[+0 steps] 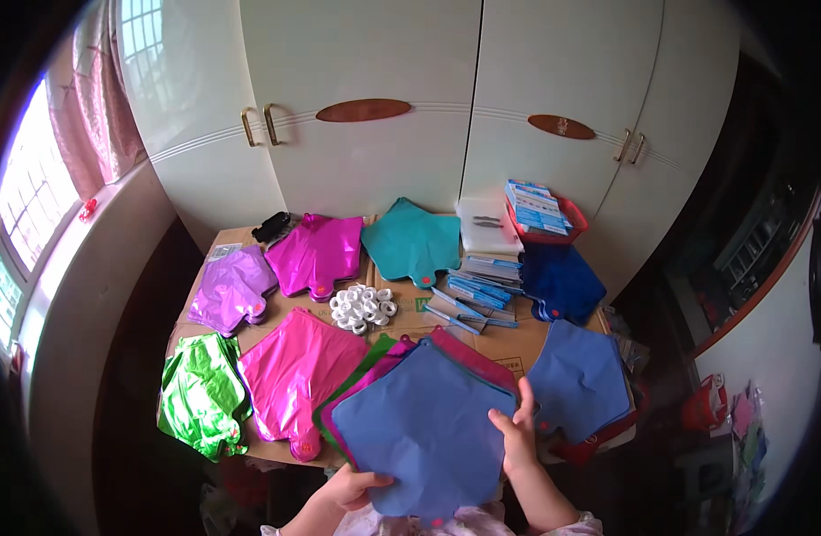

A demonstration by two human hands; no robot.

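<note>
In front of me is a fanned stack of flat, star-shaped foil balloons (419, 420), with a matte blue one on top and green, purple and dark pink edges behind it. My left hand (352, 487) grips its lower left edge, thumb across the blue face. At the right edge, my right hand (517, 438) has its thumb over the front and one finger stretched up beside the stack; its other fingers are partly hidden. Closest to that hand lies a pile of blue balloons (582, 380). Left of the stack are pink balloons (299, 375) and shiny green balloons (202, 393).
Cardboard (339, 335) covers the table. On it lie white ribbon rolls (363, 308), lilac balloons (230, 288), magenta balloons (316, 255), teal balloons (413, 239), dark blue balloons (562, 281), folded leaflets (477, 299) and a red basket (571, 221) with packets. White cabinets (366, 54) stand behind.
</note>
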